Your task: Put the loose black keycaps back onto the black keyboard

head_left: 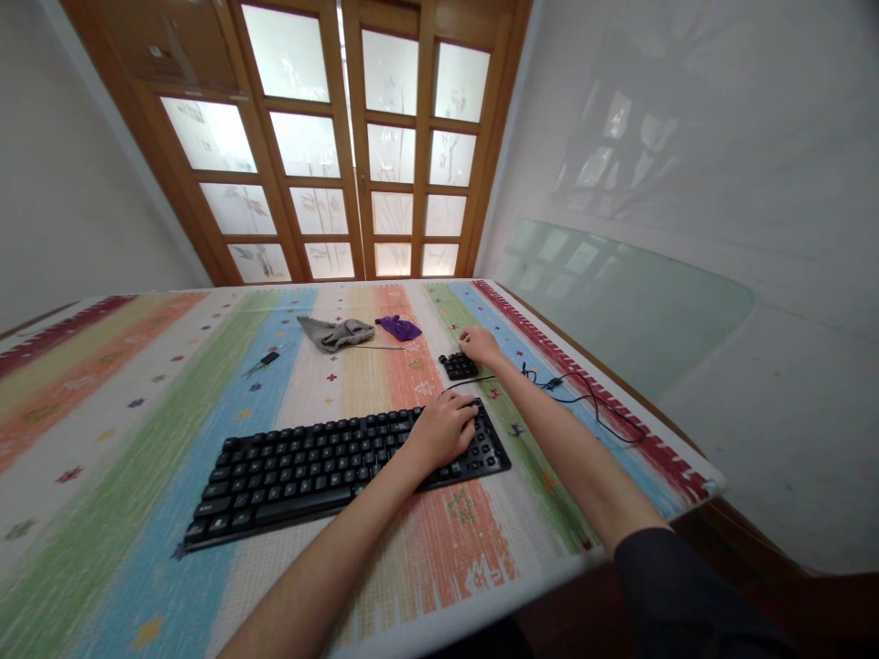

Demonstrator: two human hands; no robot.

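A black computer keyboard [302, 471] lies at a slant on the striped tablecloth. Across its right part rests my left hand [443, 430], palm down, the fingers laid loosely over the keys near the upper edge. Bare-looking key places show at the keyboard's right end. Just beyond it sits a tight group of loose black keycaps [458, 368]. My right hand [481, 346] is at the far right edge of that group, its fingers curled together; what they hold, if anything, is too small to make out.
A grey cloth [335, 335] and a purple cloth [399, 328] lie farther back, with a thin rod [377, 347] before them. A small dark tool with a green part [267, 360] is at left. A black cable [597, 403] loops on the right, near the wall.
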